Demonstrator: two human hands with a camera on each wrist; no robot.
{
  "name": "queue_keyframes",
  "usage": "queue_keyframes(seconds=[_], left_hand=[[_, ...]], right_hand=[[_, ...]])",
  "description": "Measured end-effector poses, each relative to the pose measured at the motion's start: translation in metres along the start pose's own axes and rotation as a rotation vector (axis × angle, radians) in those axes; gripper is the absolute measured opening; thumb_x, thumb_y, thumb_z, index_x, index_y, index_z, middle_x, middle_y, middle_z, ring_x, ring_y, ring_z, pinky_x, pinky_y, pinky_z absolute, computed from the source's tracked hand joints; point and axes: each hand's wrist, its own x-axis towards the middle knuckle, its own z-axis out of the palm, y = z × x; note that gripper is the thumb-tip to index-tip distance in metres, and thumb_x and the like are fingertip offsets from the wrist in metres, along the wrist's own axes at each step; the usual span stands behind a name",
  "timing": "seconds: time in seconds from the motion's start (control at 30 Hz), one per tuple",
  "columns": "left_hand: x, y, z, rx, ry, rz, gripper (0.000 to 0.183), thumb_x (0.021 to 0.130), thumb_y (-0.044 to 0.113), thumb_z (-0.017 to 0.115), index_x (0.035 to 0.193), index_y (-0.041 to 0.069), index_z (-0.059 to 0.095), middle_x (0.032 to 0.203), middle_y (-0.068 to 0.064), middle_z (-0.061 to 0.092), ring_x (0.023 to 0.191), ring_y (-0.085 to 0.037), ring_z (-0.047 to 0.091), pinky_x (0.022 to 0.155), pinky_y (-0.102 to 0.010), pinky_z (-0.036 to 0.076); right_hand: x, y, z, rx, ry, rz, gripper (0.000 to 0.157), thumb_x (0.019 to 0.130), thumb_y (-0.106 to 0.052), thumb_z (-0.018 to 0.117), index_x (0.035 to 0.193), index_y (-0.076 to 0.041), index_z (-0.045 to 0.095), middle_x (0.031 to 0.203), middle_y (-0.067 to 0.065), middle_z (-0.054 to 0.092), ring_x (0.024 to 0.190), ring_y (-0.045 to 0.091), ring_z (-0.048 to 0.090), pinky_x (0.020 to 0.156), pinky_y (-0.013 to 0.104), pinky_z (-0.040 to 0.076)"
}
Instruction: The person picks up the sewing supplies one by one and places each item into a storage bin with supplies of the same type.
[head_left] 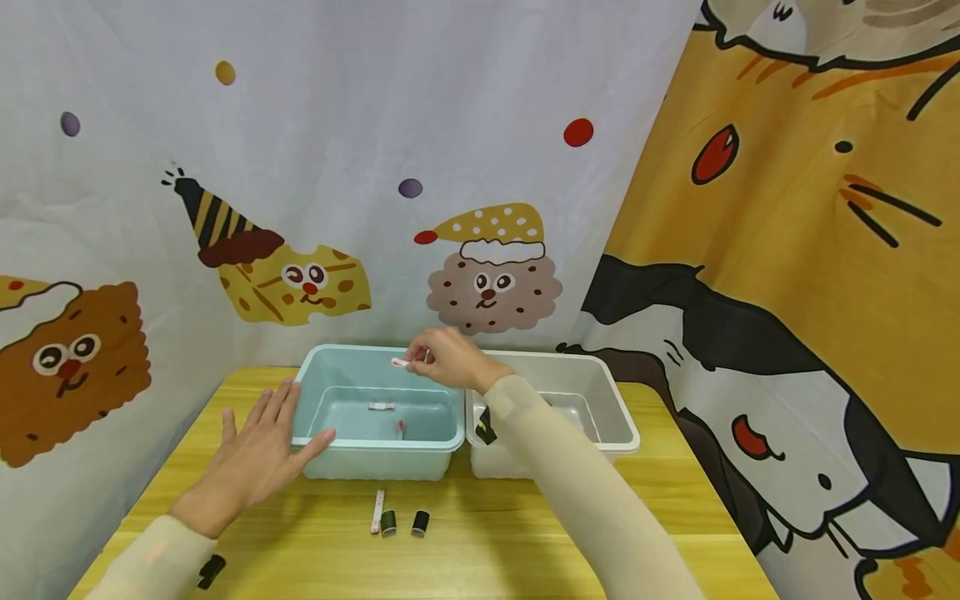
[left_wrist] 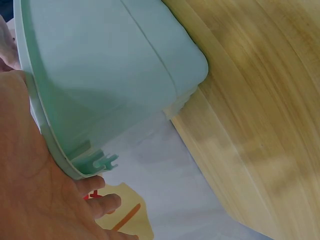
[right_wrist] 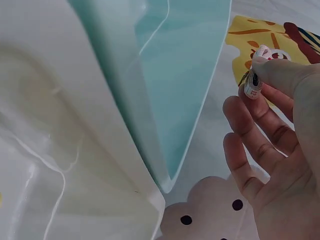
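My right hand is over the back right of the blue bin, pinching a small rolled tape measure between thumb and fingertips. Printed marks show on the white tape in the right wrist view. Spread and straight, the fingers of my left hand rest at the left rim of the same bin. Inside it lie a white folded tape measure and a second, reddish-marked one.
A white bin stands against the blue bin's right side, partly hidden by my right sleeve. In front lie another tape measure, a dark green thread spool and a black thread spool on the wooden table. A printed curtain hangs behind.
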Motion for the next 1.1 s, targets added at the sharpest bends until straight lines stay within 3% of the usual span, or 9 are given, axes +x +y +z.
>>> queue_keyframes(seconds=[0.2,0.43,0.87,1.0,1.1], left_hand=[[0.000,0.000,-0.002,-0.003,-0.005,0.000,0.120,0.112,0.085,0.049,0.184,-0.005,0.016,0.192,-0.034,0.017,0.173,-0.067,0.024,0.125,-0.101,0.007],[0.000,0.000,-0.001,0.001,-0.013,0.001,0.120,0.112,0.086,0.048,0.184,-0.005,0.017,0.192,-0.034,0.017,0.173,-0.067,0.024,0.125,-0.101,0.007],[0.000,0.000,-0.001,-0.004,-0.014,0.000,0.121,0.112,0.086,0.048,0.184,-0.005,0.016,0.192,-0.034,0.017,0.173,-0.066,0.024,0.125,-0.101,0.006],[-0.001,0.001,-0.001,-0.001,-0.010,0.000,0.121,0.112,0.086,0.049,0.184,-0.006,0.017,0.192,-0.034,0.018,0.173,-0.066,0.024,0.125,-0.101,0.007],[-0.001,0.002,-0.001,0.002,-0.006,0.002,0.121,0.111,0.086,0.049,0.184,-0.006,0.018,0.192,-0.034,0.018,0.173,-0.066,0.025,0.125,-0.101,0.008]], right_hand=[[0.007,0.000,0.002,0.035,-0.011,0.052,0.016,0.114,-0.025,0.080,0.121,-0.013,0.088,0.114,0.002,0.087,0.098,0.012,0.080,0.089,0.026,0.066],[0.014,-0.002,0.004,0.034,-0.003,0.082,0.014,0.112,-0.023,0.081,0.118,-0.013,0.089,0.111,0.002,0.088,0.088,0.008,0.077,0.081,0.023,0.063],[0.019,0.000,0.007,0.041,0.006,0.111,0.012,0.111,-0.020,0.082,0.117,-0.011,0.089,0.109,0.003,0.088,0.089,0.010,0.078,0.083,0.026,0.065],[0.019,0.001,0.006,0.055,-0.003,0.136,0.014,0.111,-0.019,0.082,0.120,-0.010,0.089,0.115,0.005,0.089,0.099,0.019,0.082,0.091,0.035,0.069],[0.018,0.002,0.006,0.052,-0.011,0.165,0.016,0.110,-0.021,0.085,0.123,-0.012,0.088,0.126,0.006,0.087,0.117,0.028,0.083,0.103,0.042,0.068]])
